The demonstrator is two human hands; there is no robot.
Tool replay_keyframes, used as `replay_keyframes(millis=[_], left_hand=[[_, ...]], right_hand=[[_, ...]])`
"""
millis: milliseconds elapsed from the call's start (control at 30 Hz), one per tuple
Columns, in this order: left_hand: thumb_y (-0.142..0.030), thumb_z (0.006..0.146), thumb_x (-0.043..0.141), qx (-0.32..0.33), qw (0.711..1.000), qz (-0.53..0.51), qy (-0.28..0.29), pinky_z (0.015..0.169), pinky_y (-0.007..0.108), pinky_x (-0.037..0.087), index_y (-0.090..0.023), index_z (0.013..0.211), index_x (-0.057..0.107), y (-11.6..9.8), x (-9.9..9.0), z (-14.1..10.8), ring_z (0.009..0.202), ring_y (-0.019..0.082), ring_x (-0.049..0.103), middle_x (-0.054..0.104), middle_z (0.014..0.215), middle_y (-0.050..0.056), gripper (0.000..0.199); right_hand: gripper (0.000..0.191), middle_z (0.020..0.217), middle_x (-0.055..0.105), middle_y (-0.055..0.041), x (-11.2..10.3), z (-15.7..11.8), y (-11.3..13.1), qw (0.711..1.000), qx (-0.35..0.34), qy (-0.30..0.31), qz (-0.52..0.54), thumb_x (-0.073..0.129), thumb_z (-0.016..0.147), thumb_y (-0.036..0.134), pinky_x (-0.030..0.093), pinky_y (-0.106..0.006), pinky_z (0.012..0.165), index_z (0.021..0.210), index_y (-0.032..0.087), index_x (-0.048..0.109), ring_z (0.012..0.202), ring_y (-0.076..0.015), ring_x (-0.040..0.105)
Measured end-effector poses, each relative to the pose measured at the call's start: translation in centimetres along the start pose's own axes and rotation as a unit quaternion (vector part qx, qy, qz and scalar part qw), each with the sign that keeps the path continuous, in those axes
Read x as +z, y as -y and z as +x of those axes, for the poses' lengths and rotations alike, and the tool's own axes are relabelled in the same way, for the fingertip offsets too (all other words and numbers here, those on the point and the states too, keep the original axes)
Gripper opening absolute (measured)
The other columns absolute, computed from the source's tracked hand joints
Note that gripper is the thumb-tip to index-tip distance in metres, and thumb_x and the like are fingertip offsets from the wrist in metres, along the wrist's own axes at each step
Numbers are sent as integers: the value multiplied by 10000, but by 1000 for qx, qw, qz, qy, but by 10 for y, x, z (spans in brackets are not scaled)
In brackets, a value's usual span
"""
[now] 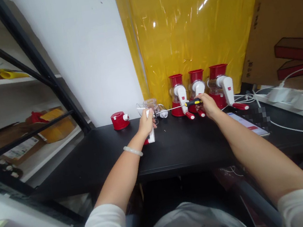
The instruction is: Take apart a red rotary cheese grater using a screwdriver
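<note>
My right hand (209,105) is closed round the black and yellow handle of a screwdriver (193,102), its long shaft pointing left. The shaft's tip reaches a white crank handle (151,133) with a red grip, which my left hand (146,123) holds upright above the table. My fingers hide most of the crank's upper part. Just behind my left hand are a clear plastic housing (150,104) and a white round part (163,112). Left of them sits a red base (120,120) with a white knob on its side.
Several red and white rotary graters, among them one grater (177,93), stand along the back. A tablet (248,123) lies at the right, near a power strip (289,102) with white cables. Shelves (12,79) rise on the left; a large cardboard box (283,21) leans at right.
</note>
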State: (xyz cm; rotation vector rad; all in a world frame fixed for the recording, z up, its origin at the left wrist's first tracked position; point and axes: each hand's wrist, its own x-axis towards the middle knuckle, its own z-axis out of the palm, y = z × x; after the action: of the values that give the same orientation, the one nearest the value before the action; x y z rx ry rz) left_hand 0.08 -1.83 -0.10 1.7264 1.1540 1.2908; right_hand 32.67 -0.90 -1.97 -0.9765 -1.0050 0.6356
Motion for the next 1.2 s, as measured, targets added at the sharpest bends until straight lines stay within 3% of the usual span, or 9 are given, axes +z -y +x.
replay_keyframes(millis=[67,167,333,467,700,867,967,1067,1200], left_hand=[[-487,1103,473,2,1000,2,1,464,217,496,-237,1146,536,0,0,0,440,110,578,567,659,-78,262],[-490,1103,478,-6,1000,-2,1,467,216,496,-234,1148,536,0,0,0,433,108,574,571,653,-79,266],[-481,1109,467,-3,1000,-3,2,462,217,496,-233,1170,532,1,-1,1,433,109,575,564,652,-82,264],[-485,1110,458,-2,1000,-1,1,459,223,495,-232,1196,529,4,-1,2,437,114,582,566,663,-81,277],[-491,1107,464,3,1000,2,5,468,213,485,-235,1179,533,2,0,1,432,108,578,567,653,-82,275],[-479,1107,479,-3,1000,-6,-3,461,211,492,-231,1170,537,-2,-1,-1,425,104,567,570,652,-79,263],[-486,1109,472,-3,1000,-13,-2,457,207,487,-233,1157,533,0,-1,1,416,101,560,562,644,-84,264],[-506,1103,482,-4,1000,-20,0,446,208,479,-237,1142,530,4,-1,3,407,103,556,557,641,-88,276],[-506,1098,491,1,1000,-17,0,443,212,483,-237,1162,533,6,-1,4,406,107,559,563,646,-87,279]], right_hand=[[257,673,585,17,1,-1,1,1000,19,-9,20,721,763,469,448,-256,458,796,233,624,524,-133,531],[351,564,536,12,-1,-2,1,999,33,-13,-6,651,853,573,440,-279,446,751,240,609,489,-163,535],[484,507,474,55,-7,-4,-2,998,-10,4,-57,682,850,728,368,-260,406,803,253,604,433,-145,461],[432,578,508,68,-4,-4,0,999,-20,7,-39,732,815,658,390,-233,425,833,250,591,461,-116,458],[256,748,659,-9,1,-3,7,997,17,-6,69,750,722,448,476,-245,474,784,218,653,556,-124,574],[574,565,601,-34,-4,-2,1,999,40,-4,3,571,895,751,462,-282,426,768,206,699,461,-158,550],[641,467,517,-1,-6,-5,0,999,22,0,-30,567,885,836,379,-274,367,781,216,694,389,-152,475],[526,443,464,37,-4,-8,3,1000,-3,3,-27,691,832,758,311,-255,352,787,235,661,376,-136,425],[365,536,531,35,0,-9,7,1000,-2,5,20,756,746,578,344,-243,386,796,236,637,433,-127,473]])
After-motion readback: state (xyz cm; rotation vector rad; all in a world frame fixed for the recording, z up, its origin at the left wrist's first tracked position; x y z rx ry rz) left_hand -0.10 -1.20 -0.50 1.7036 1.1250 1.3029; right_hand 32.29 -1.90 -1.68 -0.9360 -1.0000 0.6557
